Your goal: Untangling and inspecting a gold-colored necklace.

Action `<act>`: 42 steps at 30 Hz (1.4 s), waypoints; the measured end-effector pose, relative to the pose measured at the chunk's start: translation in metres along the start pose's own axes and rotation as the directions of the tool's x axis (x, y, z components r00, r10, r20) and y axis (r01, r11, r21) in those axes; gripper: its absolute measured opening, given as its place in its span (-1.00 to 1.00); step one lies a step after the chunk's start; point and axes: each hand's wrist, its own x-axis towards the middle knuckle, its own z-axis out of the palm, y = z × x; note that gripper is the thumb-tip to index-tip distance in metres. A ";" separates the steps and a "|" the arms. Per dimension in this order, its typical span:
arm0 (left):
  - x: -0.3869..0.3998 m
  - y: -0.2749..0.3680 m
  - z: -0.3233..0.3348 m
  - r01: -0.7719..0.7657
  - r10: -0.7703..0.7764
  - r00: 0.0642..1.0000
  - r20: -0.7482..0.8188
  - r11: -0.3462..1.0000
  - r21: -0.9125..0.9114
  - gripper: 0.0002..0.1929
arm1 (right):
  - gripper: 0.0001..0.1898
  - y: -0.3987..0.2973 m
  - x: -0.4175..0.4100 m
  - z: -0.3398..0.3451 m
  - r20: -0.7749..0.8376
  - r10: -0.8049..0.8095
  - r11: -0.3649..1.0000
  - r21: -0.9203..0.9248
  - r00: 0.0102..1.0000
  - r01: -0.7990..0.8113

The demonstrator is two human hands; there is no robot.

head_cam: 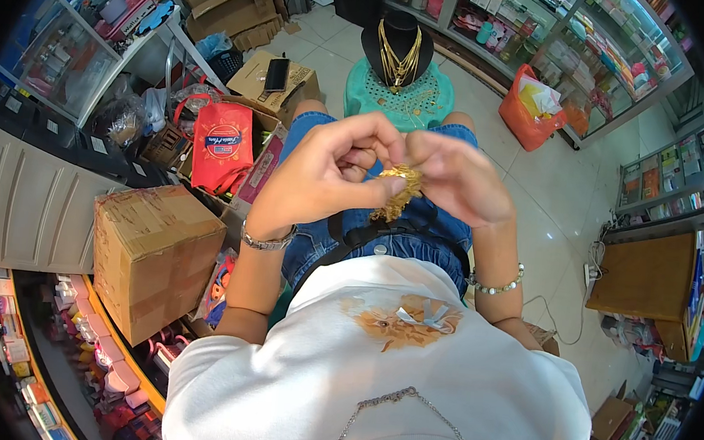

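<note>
Above my lap, my left hand (337, 172) pinches a bunched piece of gold-coloured jewellery (398, 199) between thumb and fingers. My right hand (455, 175) is at the bunch's other side, its fingers curled and blurred; whether they grip the piece is hidden. Beyond my knees stands a green plastic stool (357, 93) with a perforated top. On it rests a black necklace display bust (398, 28), draped with several gold-coloured necklaces (398, 62). More fine gold-coloured chains (423, 103) lie loose on the stool's seat.
To the left are a taped cardboard box (157, 254), a red bag (223, 145) and a smartphone (276, 74) on another carton (248, 78). An orange bag (531, 113) stands on the tiled floor (540, 191) by glass display cabinets (516, 22). A wooden cabinet (642, 274) is at right.
</note>
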 end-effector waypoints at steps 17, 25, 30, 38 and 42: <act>0.005 -0.006 0.011 -0.239 0.281 0.918 -0.280 0.955 0.174 -0.89 | -0.87 -0.012 -0.005 0.021 -0.399 -0.398 0.879 -0.424 0.826 0.219; 0.002 0.001 0.011 -0.172 0.283 0.933 -0.224 0.895 0.412 -0.90 | -0.91 -0.024 -0.018 0.019 -0.283 -0.457 0.642 -0.761 0.843 0.093; 0.003 0.000 0.013 -0.209 0.283 0.946 -0.156 0.903 0.375 -0.89 | -0.93 -0.035 -0.026 0.019 -0.194 -0.406 0.438 -0.899 0.893 0.004; 0.002 0.004 0.013 -0.227 0.320 0.940 -0.118 0.846 0.482 -0.85 | -0.92 -0.032 -0.026 0.021 -0.303 -0.353 0.621 -0.784 0.886 -0.020; 0.008 0.003 0.017 -0.320 0.476 0.870 -0.130 0.745 0.585 -0.82 | -0.91 -0.026 -0.020 0.025 -0.360 -0.426 0.699 -0.713 0.830 0.049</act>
